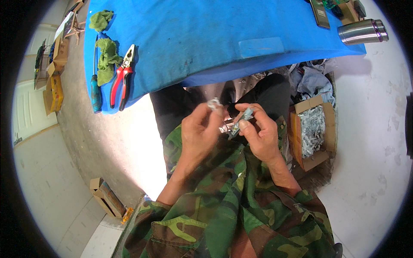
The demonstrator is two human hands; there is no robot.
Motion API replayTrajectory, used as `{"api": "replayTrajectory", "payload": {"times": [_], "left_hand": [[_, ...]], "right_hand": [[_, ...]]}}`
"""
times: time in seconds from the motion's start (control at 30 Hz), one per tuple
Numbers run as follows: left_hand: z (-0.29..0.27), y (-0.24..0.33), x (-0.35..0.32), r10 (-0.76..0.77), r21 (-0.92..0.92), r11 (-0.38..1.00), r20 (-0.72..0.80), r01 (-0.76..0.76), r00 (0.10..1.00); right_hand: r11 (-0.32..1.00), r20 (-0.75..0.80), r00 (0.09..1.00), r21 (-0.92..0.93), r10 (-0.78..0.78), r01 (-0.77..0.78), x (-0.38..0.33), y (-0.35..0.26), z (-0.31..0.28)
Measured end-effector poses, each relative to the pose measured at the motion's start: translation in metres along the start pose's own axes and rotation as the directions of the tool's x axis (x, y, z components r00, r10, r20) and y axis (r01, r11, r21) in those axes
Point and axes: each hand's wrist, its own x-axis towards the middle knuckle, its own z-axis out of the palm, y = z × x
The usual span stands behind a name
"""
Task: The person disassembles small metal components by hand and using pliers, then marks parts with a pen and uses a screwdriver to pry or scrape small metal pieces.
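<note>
My left hand (198, 129) is raised over my lap, thumb and fingers closed on a small shiny silvery piece (214, 103). That piece is smeared by motion, so its kind cannot be made out. Close beside it, my right hand (263, 135) pinches a narrow grey metal part (241, 122) between thumb and fingers. The part is tilted, its upper end leaning to the right. The two held pieces are apart. Fingers hide some of each one.
Ahead is a blue-covered table (180, 38) bearing red-handled pliers (122, 77), a screwdriver (95, 92), green cloths (106, 58) and a steel flask (363, 32). At my right stands an open cardboard box (330, 129) full of small metal parts (311, 131). Plastic bags (313, 81) lie behind it.
</note>
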Motion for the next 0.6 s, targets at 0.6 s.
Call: {"api": "replayTrajectory", "payload": {"times": [0.6], "left_hand": [[-0.007,0.031,-0.007,0.339,0.180,0.922,0.043,-0.341,0.940]], "right_hand": [[0.851,0.310,0.913,0.369,0.265,-0.373,-0.020,0.002,-0.022]]}}
